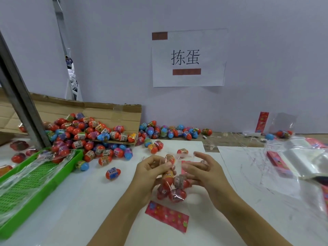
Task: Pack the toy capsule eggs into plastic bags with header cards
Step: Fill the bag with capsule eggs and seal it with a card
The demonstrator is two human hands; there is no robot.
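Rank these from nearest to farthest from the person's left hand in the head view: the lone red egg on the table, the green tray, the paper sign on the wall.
From the left hand:
1. Lone red egg, just to its left on the table.
2. Green tray, farther left at the table edge.
3. Paper sign, up on the back wall.

Clear plastic bag (171,185) holds several red capsule eggs (177,194), its pink header card (166,216) flat on the table; loose eggs (92,137) heaped far left.
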